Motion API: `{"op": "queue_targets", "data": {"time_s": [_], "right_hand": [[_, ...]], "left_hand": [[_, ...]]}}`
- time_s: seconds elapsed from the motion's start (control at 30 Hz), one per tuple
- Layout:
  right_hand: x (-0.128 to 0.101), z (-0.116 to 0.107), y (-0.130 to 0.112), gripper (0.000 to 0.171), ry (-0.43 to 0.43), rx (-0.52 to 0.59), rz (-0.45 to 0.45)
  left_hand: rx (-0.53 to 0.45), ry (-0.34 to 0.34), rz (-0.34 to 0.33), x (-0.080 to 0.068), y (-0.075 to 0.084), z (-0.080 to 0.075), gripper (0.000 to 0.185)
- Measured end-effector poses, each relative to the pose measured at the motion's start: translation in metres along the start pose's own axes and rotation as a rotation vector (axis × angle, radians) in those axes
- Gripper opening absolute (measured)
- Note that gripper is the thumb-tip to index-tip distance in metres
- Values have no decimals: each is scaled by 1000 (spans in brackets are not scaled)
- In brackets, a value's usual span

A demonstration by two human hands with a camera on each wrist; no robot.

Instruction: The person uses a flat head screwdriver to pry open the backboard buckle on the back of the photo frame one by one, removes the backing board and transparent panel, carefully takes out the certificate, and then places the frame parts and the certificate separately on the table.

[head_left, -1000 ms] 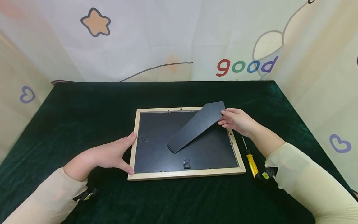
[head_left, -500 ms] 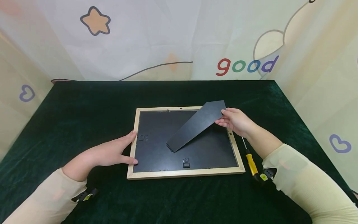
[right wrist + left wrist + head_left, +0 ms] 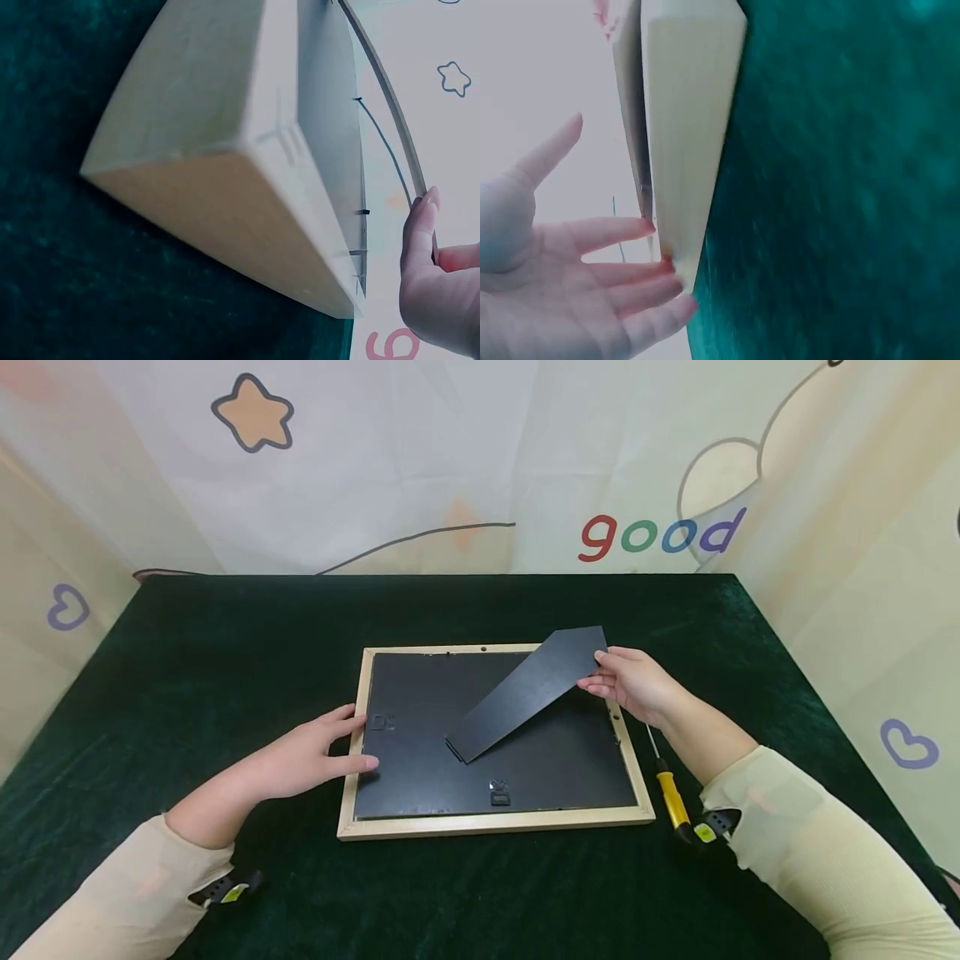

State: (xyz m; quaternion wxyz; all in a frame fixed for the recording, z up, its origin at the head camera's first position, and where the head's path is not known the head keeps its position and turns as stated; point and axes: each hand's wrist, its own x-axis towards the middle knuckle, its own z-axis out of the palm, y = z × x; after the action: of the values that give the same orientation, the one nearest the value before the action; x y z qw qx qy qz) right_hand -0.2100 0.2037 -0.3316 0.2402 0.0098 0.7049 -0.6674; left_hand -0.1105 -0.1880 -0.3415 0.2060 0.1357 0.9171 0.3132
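A wooden picture frame (image 3: 495,821) lies face down on the dark green cloth, its black backing board (image 3: 420,693) up. A long black stand flap (image 3: 525,693) slants up from the board's middle toward the far right corner. My right hand (image 3: 596,670) pinches the flap's wide raised end. My left hand (image 3: 341,745) rests flat across the frame's left rail, straight fingers reaching onto the backing. In the left wrist view the left hand (image 3: 592,262) touches the pale frame edge (image 3: 686,112). In the right wrist view the right hand (image 3: 435,277) is beside the frame corner (image 3: 210,150).
A screwdriver (image 3: 671,793) with a yellow handle lies on the cloth just right of the frame, by my right forearm. A small black hanger clip (image 3: 498,795) sits near the board's near edge. Patterned curtains close off the back and both sides of the table.
My left hand has let go of the frame's left edge and slid onto the rail and backing, with the thumb moved up from the near corner. The right hand and flap barely moved.
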Motion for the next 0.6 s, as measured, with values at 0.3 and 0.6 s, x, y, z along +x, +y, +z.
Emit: {"op": "queue_targets", "data": {"time_s": [0.3,0.6], "right_hand": [[1,-1,4,17,-4,53,3],[5,-3,7,20,-14,89,21]], "left_hand": [[-499,34,-81,2,0,-2,54],[-665,129,-105,6,-2,1,51]]}}
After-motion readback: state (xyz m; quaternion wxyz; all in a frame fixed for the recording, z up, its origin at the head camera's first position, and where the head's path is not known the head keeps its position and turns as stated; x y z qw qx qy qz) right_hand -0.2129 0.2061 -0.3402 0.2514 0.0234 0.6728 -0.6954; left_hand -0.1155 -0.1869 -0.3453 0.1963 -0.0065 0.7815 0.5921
